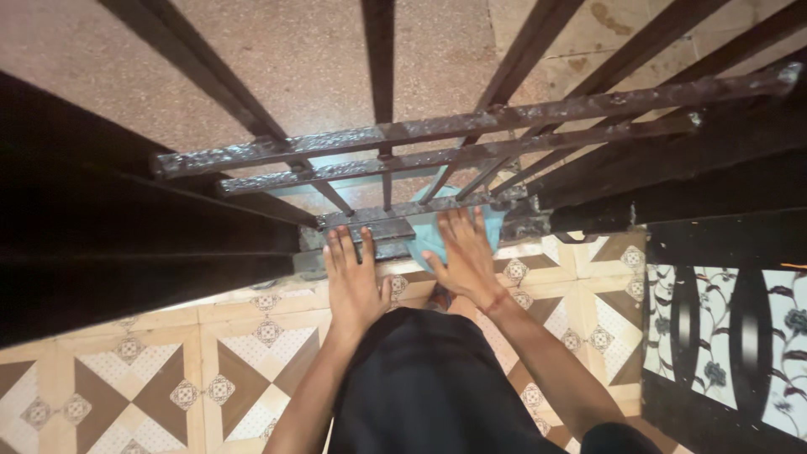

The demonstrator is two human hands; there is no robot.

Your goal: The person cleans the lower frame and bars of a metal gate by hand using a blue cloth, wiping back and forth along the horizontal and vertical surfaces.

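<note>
I look straight down a dark metal gate (437,126) with vertical bars and rusty cross rails. My left hand (353,277) lies flat, fingers together, on the gate's bottom rail (378,227) at floor level. My right hand (465,252) presses flat on a light blue cloth (424,235) bunched against the same rail. A red thread circles my right wrist. My dark-clothed knees fill the lower middle.
Patterned brown and cream floor tiles (168,370) spread under me. Beyond the bars lies a speckled reddish floor (277,59). A dark wall edge (101,219) stands at left; a floral black-and-white panel (723,328) stands at right.
</note>
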